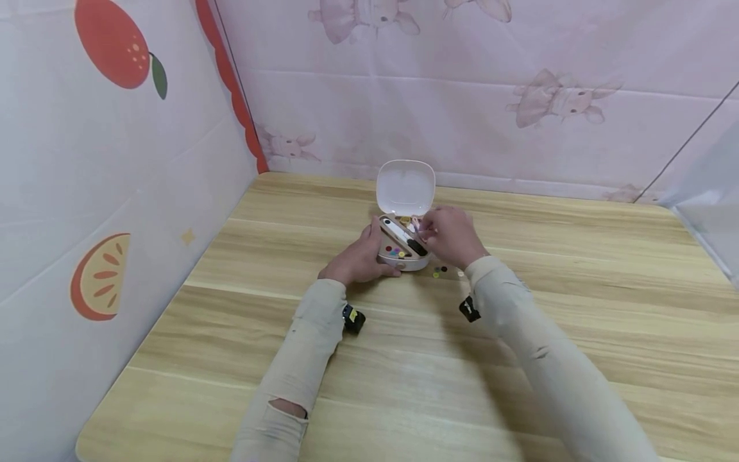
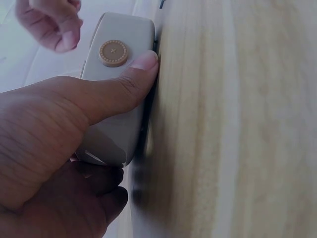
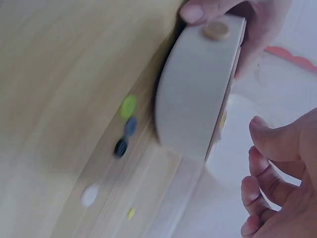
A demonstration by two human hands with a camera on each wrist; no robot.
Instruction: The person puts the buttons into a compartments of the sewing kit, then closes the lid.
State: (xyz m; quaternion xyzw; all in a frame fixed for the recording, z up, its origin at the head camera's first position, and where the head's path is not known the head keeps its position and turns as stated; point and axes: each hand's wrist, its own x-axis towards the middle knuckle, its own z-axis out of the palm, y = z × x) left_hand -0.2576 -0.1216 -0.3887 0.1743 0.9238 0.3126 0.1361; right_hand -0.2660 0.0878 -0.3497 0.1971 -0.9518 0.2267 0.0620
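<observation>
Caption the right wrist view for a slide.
Loose buttons lie on the wood-grain table beside a pale box gripped by the left hand, the right hand close by.

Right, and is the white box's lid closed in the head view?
No, the lid stands raised at the back of the box.

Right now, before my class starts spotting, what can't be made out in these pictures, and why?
Part of the inside of the box: head view, behind the right hand.
What the box holds: left wrist view, hidden by its wall and the left hand.
Whether the white disc has holes: right wrist view, blurred.
Upper end of the right sleeve: head view, cut off by the bottom edge.
</observation>
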